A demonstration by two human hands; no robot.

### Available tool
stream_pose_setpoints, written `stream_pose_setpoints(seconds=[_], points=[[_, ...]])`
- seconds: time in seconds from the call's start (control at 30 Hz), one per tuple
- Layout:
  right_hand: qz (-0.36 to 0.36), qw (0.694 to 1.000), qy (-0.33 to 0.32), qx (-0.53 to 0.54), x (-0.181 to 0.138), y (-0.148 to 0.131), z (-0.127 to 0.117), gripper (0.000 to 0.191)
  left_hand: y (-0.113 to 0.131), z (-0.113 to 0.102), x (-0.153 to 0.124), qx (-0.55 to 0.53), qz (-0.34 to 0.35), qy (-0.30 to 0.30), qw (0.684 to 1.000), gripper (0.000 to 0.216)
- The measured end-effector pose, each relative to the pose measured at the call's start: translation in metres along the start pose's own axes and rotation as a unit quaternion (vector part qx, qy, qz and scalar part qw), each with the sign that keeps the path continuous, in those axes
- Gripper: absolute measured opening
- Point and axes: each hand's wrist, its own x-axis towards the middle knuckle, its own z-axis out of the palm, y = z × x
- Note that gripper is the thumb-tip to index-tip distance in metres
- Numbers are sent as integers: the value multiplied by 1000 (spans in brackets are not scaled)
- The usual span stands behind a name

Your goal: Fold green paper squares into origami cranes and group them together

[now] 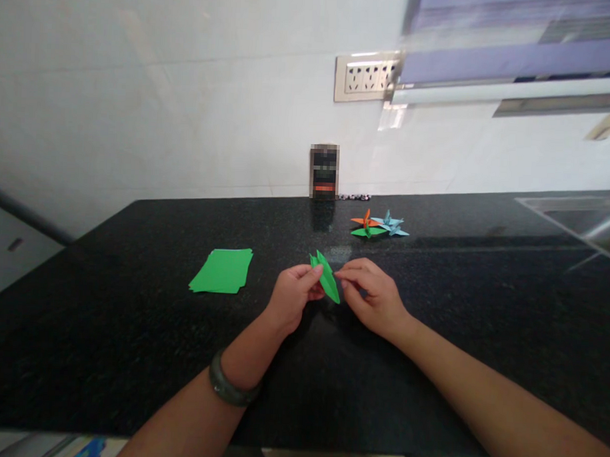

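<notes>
A partly folded green origami paper (328, 277), narrow and pointed at its ends, stands tilted above the dark countertop. My left hand (297, 291) pinches it from the left, thumb on the near face and fingers behind. My right hand (373, 294) is at the paper's right edge, its fingers curled and the fingertips drawn together. Whether those fingertips grip the edge or only rest beside it is too small to tell.
A stack of green paper squares (222, 271) lies to the left. Behind my right hand sit finished paper cranes, one orange (366, 220), one green (369, 231) and light blue ones (391, 225). A dark blurred box (324, 172) leans at the wall; a sink (580, 221) is far right.
</notes>
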Motion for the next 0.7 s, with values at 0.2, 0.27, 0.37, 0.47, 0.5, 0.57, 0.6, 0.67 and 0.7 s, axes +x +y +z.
stream_pose_setpoints(seconds=[0.2,0.27,0.37,0.47,0.5,0.57,0.6,0.67,0.7], points=[[-51,996,-74,-27,-2,12,-3,36,1,-1,0,-19,-22,-31,999,25],[-64,993,-84,-44,-3,11,-2,32,1,0,-1,3,-13,-33,999,27],[-77,991,-80,-72,-3,9,-2,25,1,2,-2,15,-18,-37,999,28],[-86,989,-87,-88,-2,7,-4,20,2,2,-2,6,-34,-33,999,28],[-88,988,-90,-88,-1,7,-5,20,2,2,-2,4,-38,-32,999,27],[-89,988,-96,-81,1,6,-6,19,1,2,-2,9,-41,-36,998,27],[-88,988,-99,-73,2,6,-7,18,0,2,-1,18,-36,-41,998,27],[-77,990,-104,-48,4,4,-7,17,-1,2,-1,45,-19,-50,998,27],[-64,992,-103,-29,4,3,-7,15,-1,2,-1,60,-9,-55,997,27]])
